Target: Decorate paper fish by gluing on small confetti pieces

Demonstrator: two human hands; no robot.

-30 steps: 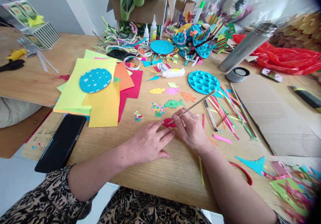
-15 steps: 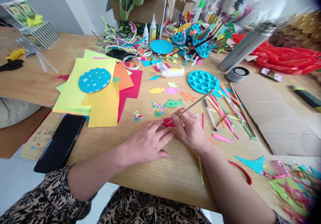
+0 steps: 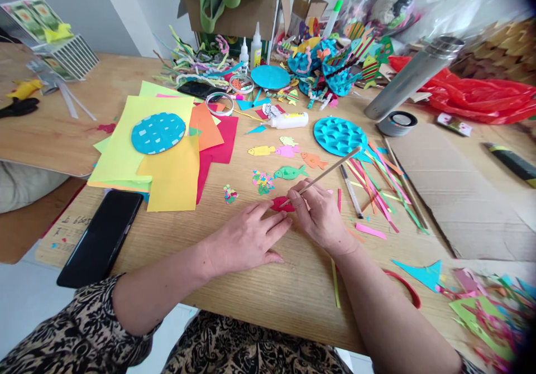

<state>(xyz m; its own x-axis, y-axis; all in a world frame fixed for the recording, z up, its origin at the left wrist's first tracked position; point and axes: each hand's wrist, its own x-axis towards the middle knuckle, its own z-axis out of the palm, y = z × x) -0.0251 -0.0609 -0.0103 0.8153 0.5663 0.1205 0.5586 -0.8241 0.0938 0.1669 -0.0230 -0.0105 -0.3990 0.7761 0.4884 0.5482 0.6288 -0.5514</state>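
Pinching a stick (image 3: 333,168) to the red cutout (image 3: 278,201), the right hand (image 3: 317,215) hasn't visibly shifted — left hand (image 3: 247,234) spread alongside — seemingly mid-step.

We count two hands (image 3: 247,234), one stick (image 3: 335,168) held, one red paper shape (image 3: 278,202) between them, five plain paper fish (image 3: 291,172) beyond it, two small heaps of paper bits (image 3: 263,182), three squeeze bottles (image 3: 291,120), two tape rolls (image 3: 209,100), three loose blue ovals (image 3: 340,135), one steel flask (image 3: 410,81) and one cardboard sheet (image 3: 464,201).
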